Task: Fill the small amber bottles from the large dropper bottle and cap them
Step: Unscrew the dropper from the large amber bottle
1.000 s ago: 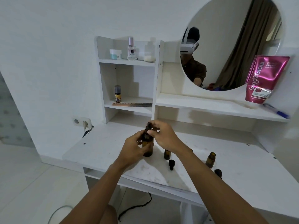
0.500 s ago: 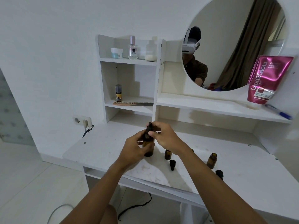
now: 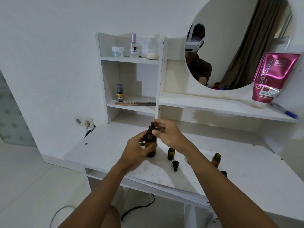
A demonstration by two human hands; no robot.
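The large amber dropper bottle (image 3: 151, 149) stands on the white vanity table (image 3: 105, 150), with my left hand (image 3: 136, 149) wrapped round its body. My right hand (image 3: 167, 134) pinches the bottle's black dropper cap (image 3: 151, 129) from the right. Two small amber bottles stand uncapped: one (image 3: 171, 153) just right of the large bottle, the other (image 3: 216, 160) further right beyond my right forearm. A small black dropper cap (image 3: 175, 165) lies on the table in front of the first. Another black cap (image 3: 224, 173) peeks out past my forearm.
White shelves behind hold a comb (image 3: 134, 103), a small dark bottle (image 3: 120, 92) and several cosmetics on top. A round mirror (image 3: 238, 41), a pink tube (image 3: 273, 78) and a blue pen (image 3: 284, 111) sit at the right. A wall socket (image 3: 83, 121) with a cable is at the left.
The view shifted slightly. My right-hand fingers moved a little on the dropper cap; the bottle and my left hand stayed put.
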